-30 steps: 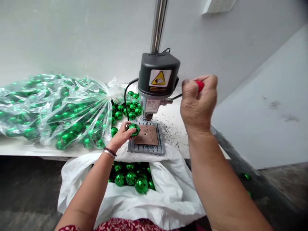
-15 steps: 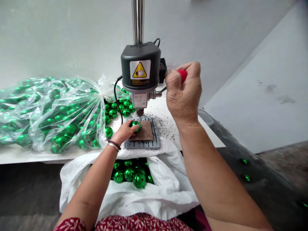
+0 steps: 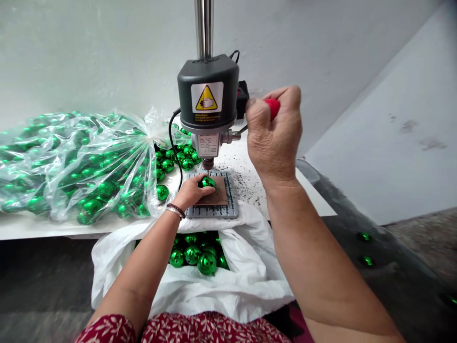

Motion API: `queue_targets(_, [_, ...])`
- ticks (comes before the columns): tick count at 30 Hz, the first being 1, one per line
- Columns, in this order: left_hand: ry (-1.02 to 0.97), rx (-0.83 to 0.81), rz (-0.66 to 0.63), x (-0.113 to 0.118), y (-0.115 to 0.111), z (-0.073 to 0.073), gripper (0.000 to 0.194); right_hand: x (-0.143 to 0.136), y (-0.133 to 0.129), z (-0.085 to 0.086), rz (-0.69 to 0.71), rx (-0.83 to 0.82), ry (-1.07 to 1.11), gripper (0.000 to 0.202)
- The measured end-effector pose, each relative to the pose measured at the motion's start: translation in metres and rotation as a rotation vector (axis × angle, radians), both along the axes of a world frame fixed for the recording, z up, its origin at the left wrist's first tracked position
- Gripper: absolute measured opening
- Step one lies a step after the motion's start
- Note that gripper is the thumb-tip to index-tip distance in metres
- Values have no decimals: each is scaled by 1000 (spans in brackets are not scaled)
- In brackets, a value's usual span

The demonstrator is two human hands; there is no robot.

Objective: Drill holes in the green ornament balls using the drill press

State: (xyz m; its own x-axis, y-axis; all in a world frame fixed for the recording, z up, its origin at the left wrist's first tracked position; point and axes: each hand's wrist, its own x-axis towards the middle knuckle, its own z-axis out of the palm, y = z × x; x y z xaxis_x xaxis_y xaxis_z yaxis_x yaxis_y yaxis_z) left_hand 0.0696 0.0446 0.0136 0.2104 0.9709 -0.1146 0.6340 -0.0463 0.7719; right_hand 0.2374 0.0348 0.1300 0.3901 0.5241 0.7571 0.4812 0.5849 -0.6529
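A small bench drill press stands at the middle, its drill bit pointing down. Under the bit, my left hand grips a shiny green ball between thumb and fingers. The ball rests over a brown wooden board on the grey slotted base. The bit's tip is at the top of the ball; whether it has gone in I cannot tell. My right hand is closed around the red knob of the press's feed lever, right of the drill head.
A clear plastic bag full of green balls covers the table's left. Several loose balls lie beside the black cable. An open white sack below the table edge holds more balls. Dark shavings litter the white table; two balls lie lower right.
My left hand has moved right with the green ball, bringing it from beside the drill bit to beneath it. My right hand stays on the red knob.
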Motion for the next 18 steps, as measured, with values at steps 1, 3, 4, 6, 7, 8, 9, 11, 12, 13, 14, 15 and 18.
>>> queue_targets(1, [-28, 0, 12, -1, 0, -2, 58, -1, 0, 0, 2, -12, 0, 27])
queue_targets(3, [-82, -4, 42, -4, 2, -6, 60, -2, -2, 2, -7, -48, -6, 24])
queue_targets(4, [-100, -16, 49, -5, 3, -8, 60, -3, -3, 3, -20, -66, -11, 22])
queue_targets(6, [-115, -63, 35, -8, 7, -9, 57, -4, -5, 7, -50, -95, -15, 20])
queue_targets(7, [-118, -91, 21, -9, 10, -9, 54, -5, -7, 10, -64, -107, -14, 21])
queue_targets(8, [-122, -118, 5, -10, 13, -9, 51, -6, -8, 12, -78, -120, -10, 23])
queue_targets(9, [-134, -137, -6, -11, 16, -8, 48, -7, -10, 15, -90, -136, -8, 26])
queue_targets(11, [-169, -153, -26, -13, 20, -8, 42, -9, -13, 20, -113, -177, -11, 31])
queue_targets(12, [-186, -158, -36, -14, 22, -8, 40, -10, -14, 22, -116, -198, -16, 34])
queue_targets(13, [-200, -163, -44, -15, 23, -8, 39, -10, -15, 23, -113, -216, -21, 35])
queue_targets(14, [-212, -171, -49, -16, 24, -9, 39, -11, -15, 25, -108, -233, -28, 36])
queue_targets(15, [-221, -181, -51, -16, 25, -10, 39, -11, -16, 26, -106, -246, -36, 36])
queue_targets(18, [-226, -208, -40, -17, 28, -12, 42, -11, -16, 27, -107, -267, -53, 37])
